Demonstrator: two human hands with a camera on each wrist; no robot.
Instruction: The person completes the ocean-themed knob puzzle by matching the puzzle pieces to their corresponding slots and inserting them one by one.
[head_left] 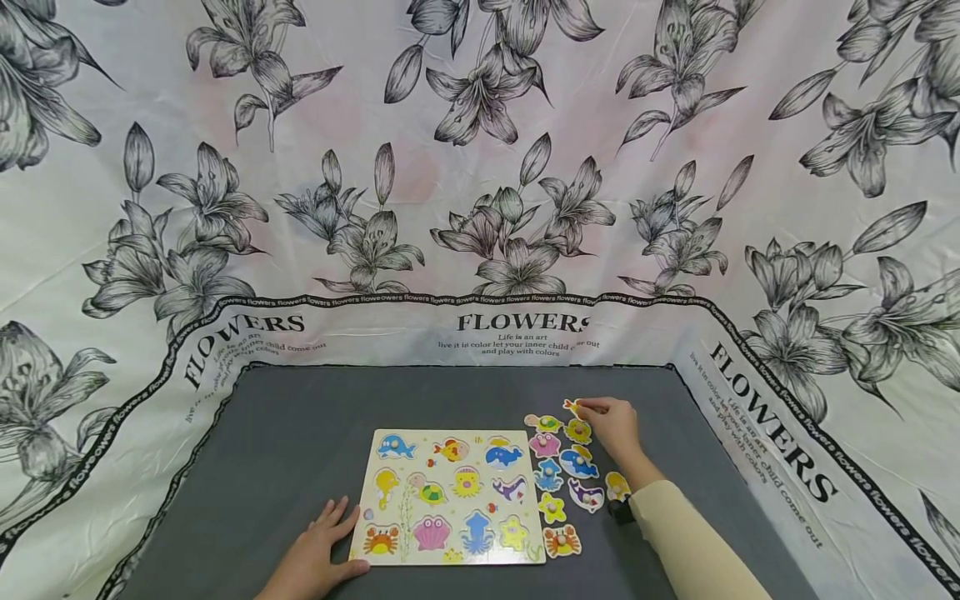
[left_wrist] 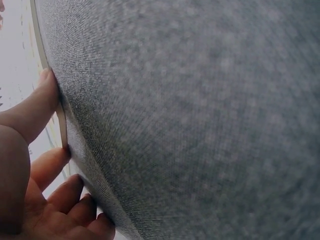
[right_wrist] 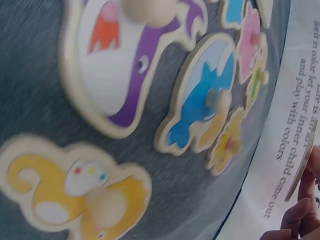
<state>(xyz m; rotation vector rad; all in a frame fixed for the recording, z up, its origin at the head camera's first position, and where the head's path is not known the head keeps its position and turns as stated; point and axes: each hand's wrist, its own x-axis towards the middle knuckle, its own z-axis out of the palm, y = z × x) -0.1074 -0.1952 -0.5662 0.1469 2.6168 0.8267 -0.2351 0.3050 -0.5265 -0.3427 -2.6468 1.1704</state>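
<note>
One hand [head_left: 615, 425] (the right) pinches a wooden piece [head_left: 572, 407]; the left [head_left: 318, 542], splayed, touches the rectangular board [head_left: 477, 461].

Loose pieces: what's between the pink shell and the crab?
Head view: the blue squid piece and, nearer the loose crab piece, the yellow starfish piece.

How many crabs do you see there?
2. One printed crab sits in the near left corner of the puzzle board; one loose crab piece lies beside its near right corner. The right sleeve might hide more.
</note>
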